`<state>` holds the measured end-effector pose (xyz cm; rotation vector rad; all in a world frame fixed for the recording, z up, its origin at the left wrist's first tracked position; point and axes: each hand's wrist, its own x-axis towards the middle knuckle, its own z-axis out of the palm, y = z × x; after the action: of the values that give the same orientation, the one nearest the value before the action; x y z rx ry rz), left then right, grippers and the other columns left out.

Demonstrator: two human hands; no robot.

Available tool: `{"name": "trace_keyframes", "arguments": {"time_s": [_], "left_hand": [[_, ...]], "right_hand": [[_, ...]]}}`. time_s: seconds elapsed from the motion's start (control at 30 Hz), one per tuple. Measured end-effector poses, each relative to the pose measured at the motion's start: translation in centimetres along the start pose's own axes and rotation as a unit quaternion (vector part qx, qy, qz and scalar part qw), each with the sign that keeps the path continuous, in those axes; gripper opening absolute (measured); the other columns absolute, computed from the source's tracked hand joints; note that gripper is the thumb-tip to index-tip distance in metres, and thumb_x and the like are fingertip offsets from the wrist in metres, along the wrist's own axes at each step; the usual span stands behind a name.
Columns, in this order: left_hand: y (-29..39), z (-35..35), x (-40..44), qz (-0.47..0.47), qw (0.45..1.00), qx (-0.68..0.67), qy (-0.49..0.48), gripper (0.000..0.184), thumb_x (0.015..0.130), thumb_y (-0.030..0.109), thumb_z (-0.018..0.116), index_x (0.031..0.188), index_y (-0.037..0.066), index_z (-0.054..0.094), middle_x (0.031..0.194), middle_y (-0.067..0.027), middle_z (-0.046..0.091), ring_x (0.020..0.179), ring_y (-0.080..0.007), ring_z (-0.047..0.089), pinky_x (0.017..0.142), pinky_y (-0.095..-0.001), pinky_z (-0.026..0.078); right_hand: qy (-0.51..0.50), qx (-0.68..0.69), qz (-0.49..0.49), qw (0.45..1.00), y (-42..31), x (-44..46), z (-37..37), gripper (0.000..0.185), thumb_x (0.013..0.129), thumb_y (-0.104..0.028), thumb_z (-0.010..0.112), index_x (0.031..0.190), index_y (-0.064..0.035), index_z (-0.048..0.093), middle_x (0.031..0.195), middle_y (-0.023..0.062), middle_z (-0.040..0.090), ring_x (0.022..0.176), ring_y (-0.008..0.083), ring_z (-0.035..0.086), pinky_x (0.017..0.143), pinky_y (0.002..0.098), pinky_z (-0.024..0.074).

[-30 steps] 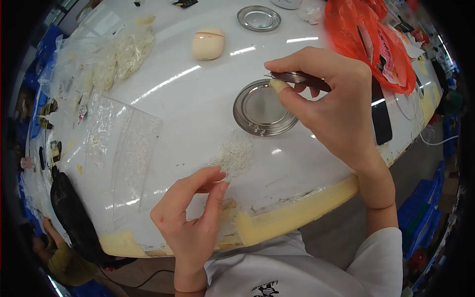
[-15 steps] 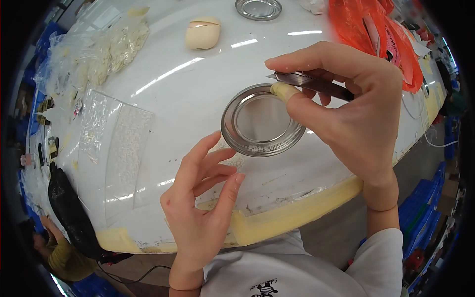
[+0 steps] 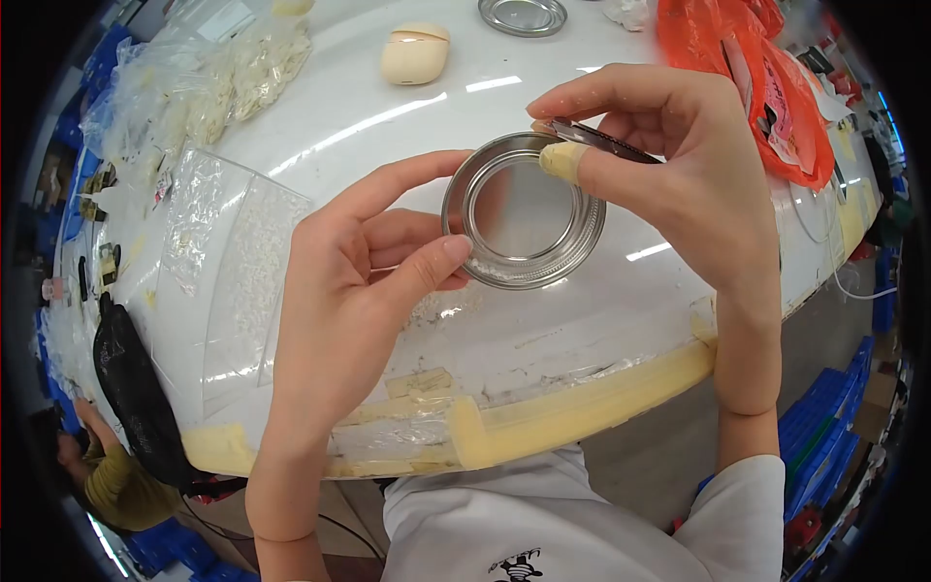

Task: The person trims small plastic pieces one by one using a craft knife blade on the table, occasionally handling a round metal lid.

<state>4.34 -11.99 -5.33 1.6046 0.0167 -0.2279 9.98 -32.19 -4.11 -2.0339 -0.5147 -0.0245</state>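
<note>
A round silver metal dish (image 3: 524,276) is held off the table, its left edge between the thumb and fingers of my left hand (image 3: 373,252). My right hand (image 3: 669,155) grips a dark slim cutter (image 3: 606,142) with its pointed tip toward the left. Yellow tape wraps the right thumb, which lies at the dish's upper right rim. Small white grains sit on the dish's lower left rim. More white grains (image 3: 436,308) lie on the table below the dish, partly hidden by my left hand.
Clear flat plastic pieces (image 3: 238,262) and crumpled plastic bags (image 3: 208,87) lie left. A cream case (image 3: 415,54) and another metal dish (image 3: 524,14) are farther back. A red bag (image 3: 718,58) is right, a black pouch (image 3: 141,388) left. Another person's arm (image 3: 97,425) shows lower left.
My left hand has moved up and taken hold of the dish's left edge. The dish has been lifted from the table. My right hand keeps the cutter.
</note>
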Motion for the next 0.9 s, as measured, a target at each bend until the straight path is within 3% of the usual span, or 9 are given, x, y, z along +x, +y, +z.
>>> {"name": "trace_keyframes", "arguments": {"time_s": [0.23, 0.63, 0.73, 0.83, 0.9], "left_hand": [[-0.1, -0.1, 3.6, 0.02, 0.997, 0.055, -0.05, 0.038, 0.084, 0.007, 0.065, 0.12, -0.004, 0.055, 0.088, -0.0132, 0.069, 0.076, -0.0153, 0.066, 0.067, -0.0263, 0.056], [-0.9, 0.3, 5.0, 0.059, 0.988, 0.126, -0.061, 0.032, 0.085, 0.006, 0.063, 0.117, -0.001, 0.06, 0.09, -0.0113, 0.068, 0.079, -0.0133, 0.065, 0.07, -0.0254, 0.054], [-1.1, 0.4, 4.7, 0.107, 0.98, 0.17, 0.001, 0.033, 0.085, 0.005, 0.063, 0.117, 0.001, 0.06, 0.09, -0.0092, 0.068, 0.078, -0.012, 0.064, 0.069, -0.0245, 0.053], [-0.4, 0.4, 4.0, 0.188, 0.945, 0.257, 0.079, 0.024, 0.083, 0.004, 0.065, 0.107, 0.001, 0.065, 0.088, -0.0069, 0.068, 0.076, -0.0111, 0.062, 0.069, -0.0232, 0.051], [0.1, 0.2, 3.2, 0.169, 0.941, 0.286, 0.065, 0.017, 0.081, 0.003, 0.065, 0.098, 0.0, 0.066, 0.085, -0.0051, 0.067, 0.074, -0.0107, 0.061, 0.068, -0.0229, 0.05]], "right_hand": [[0.0, -0.065, -0.015, 0.998, 1.4, 1.0, -1.0, 0.019, 0.074, 0.0, 0.065, 0.092, -0.0003, 0.072, 0.073, -0.0022, 0.065, 0.055, -0.0015, 0.038, 0.048, 0.0164, 0.0289], [0.014, -0.17, -0.005, 0.985, 2.2, 1.0, -0.4, 0.015, 0.074, -0.005, 0.067, 0.087, 0.0013, 0.071, 0.07, -0.0007, 0.063, 0.057, 0.0036, 0.041, 0.05, 0.0214, 0.0325], [0.02, -0.168, 0.001, 0.986, 2.3, 1.1, -0.7, 0.014, 0.076, -0.007, 0.068, 0.087, 0.0013, 0.071, 0.071, -0.0004, 0.063, 0.059, 0.0039, 0.042, 0.052, 0.0212, 0.0328], [0.023, -0.153, 0.011, 0.988, 2.4, 1.2, -0.9, 0.014, 0.076, -0.008, 0.069, 0.087, 0.0011, 0.071, 0.07, -0.0009, 0.062, 0.06, 0.0036, 0.042, 0.052, 0.021, 0.0322], [0.024, -0.16, 0.013, 0.987, 2.3, 1.2, -0.9, 0.015, 0.076, -0.009, 0.069, 0.087, 0.0007, 0.071, 0.069, -0.0017, 0.061, 0.059, 0.0032, 0.042, 0.051, 0.0209, 0.0313]]}}
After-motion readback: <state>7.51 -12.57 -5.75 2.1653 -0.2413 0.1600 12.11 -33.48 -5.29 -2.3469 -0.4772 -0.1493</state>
